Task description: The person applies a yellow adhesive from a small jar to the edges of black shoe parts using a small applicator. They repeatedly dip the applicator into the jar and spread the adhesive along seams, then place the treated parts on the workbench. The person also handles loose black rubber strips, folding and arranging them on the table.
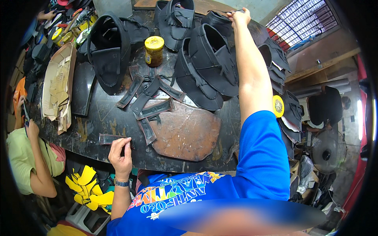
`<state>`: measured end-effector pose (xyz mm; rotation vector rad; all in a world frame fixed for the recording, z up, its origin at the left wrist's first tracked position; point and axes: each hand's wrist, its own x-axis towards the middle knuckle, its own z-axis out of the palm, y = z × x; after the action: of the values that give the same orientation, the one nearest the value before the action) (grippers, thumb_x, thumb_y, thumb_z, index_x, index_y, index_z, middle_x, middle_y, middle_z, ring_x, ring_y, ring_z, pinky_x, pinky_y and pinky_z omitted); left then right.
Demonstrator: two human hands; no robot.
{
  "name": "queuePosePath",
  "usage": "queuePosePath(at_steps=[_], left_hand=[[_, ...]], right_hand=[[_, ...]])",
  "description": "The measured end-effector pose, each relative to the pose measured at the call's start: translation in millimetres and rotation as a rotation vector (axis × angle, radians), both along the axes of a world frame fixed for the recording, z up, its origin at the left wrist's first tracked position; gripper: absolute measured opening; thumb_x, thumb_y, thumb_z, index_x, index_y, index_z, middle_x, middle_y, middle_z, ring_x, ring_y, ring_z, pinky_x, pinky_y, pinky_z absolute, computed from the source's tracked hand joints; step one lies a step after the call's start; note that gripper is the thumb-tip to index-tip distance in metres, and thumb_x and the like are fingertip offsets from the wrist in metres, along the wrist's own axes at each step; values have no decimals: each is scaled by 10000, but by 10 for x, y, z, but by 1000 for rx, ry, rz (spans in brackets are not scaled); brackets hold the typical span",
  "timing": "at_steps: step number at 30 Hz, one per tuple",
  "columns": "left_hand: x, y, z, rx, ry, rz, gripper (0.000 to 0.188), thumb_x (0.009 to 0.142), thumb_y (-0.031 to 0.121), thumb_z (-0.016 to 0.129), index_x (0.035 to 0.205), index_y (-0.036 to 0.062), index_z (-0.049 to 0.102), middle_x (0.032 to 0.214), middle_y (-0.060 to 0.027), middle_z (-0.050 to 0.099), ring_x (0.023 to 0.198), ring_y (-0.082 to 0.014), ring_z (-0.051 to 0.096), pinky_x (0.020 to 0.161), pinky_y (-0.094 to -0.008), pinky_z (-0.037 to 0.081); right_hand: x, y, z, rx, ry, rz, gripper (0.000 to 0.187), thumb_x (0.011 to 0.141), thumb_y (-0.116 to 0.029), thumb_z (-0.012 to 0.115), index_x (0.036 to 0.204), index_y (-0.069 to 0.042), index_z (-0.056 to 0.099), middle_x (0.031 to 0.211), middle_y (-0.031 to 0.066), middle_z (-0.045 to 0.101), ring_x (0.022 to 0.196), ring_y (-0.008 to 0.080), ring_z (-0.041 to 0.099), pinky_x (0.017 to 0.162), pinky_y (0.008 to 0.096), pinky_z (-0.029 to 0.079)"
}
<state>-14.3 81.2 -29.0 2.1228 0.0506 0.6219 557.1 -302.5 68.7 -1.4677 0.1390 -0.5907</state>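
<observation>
My left hand [121,155] is over the table's near edge, fingers drawn together in a pinch. Just beyond its fingertips lies a short dark leather strip [110,139]; whether the fingers grip anything is hidden. My right arm reaches to the far side of the table, where my right hand [240,17] is closed on a thin dark strip [222,11] above a black shoe upper [215,24]. Between my arms, several dark straps with reddish stitched edges [155,108] lie in a pile, partly on a worn brown board [185,131].
Black shoe uppers [212,59] stand on the table, with another large one [109,55] at left. A yellow-lidded jar [154,51] stands among them. A carton tray [59,86] holds tan scraps. A co-worker in a light green shirt [29,161] handles scissors at left. A fan [326,153] is at right.
</observation>
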Motion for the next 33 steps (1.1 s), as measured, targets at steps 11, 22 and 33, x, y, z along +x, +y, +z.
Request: queuePosePath(at_steps=[11, 22, 33], left_hand=[[1, 1, -8, -18, -28, -8, 143, 881, -54, 656, 1003, 0, 709, 942, -130, 688, 858, -251, 662, 778, -324, 519], [-2, 15, -18, 3, -40, -7, 142, 889, -38, 657, 1014, 2, 710, 959, -131, 697, 881, -261, 672, 796, -329, 524], [-26, 43, -92, -69, -187, 72, 224, 913, -44, 642, 1129, 3, 675, 1031, -117, 679, 924, -226, 660, 841, -318, 524]], right_hand=[[-362, -160, -123, -669, 116, -183, 471, 844, -73, 631, 1314, -87, 607, 1104, 209, 709, 1075, 322, 679, 988, 390, 492], [-978, 160, 178, -447, 32, -360, 795, 826, 14, 613, 1518, -82, 233, 1448, 306, 361, 1291, 423, 506, 1096, 487, 408], [-3886, 1718, 100, -89, -221, 1036, 716, 872, 30, 690, 1500, -66, 359, 954, 139, 696, 870, 159, 682, 816, 313, 562]])
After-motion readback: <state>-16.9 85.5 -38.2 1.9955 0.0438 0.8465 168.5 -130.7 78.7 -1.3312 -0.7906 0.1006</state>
